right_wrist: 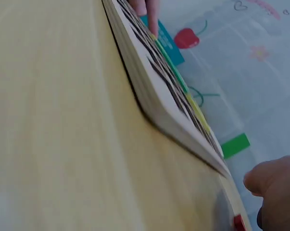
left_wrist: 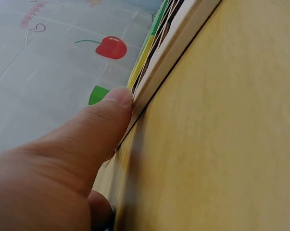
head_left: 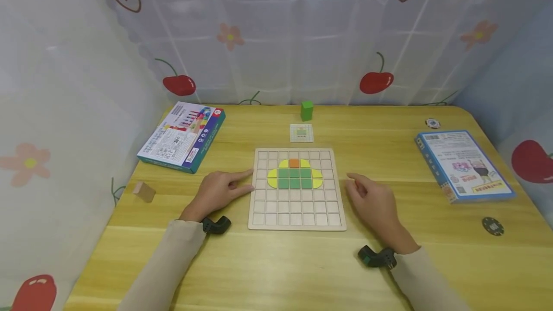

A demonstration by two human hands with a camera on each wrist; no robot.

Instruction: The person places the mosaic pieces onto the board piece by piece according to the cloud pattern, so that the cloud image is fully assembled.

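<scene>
A square wooden grid board [head_left: 295,206] lies in the middle of the table, with green tiles [head_left: 294,178], rounded yellow tiles [head_left: 317,183] and one orange tile [head_left: 294,163] set in its upper half. My left hand [head_left: 218,191] rests at the board's left edge, index finger and thumb extended against it. Just off the right edge, my right hand [head_left: 372,201] has its fingers curled; a small orange-red piece [right_wrist: 238,223] shows by the fingertips, mostly hidden. Behind the board lies a patterned card [head_left: 301,133] with a green block [head_left: 306,111] standing beyond it.
A boxed set [head_left: 181,136] lies at the back left, and a blue-edged box [head_left: 466,164] at the right. A small wooden block [head_left: 144,192] stands near the left edge. Two round chips, a pale one [head_left: 432,123] and a dark one [head_left: 493,226], lie on the right side.
</scene>
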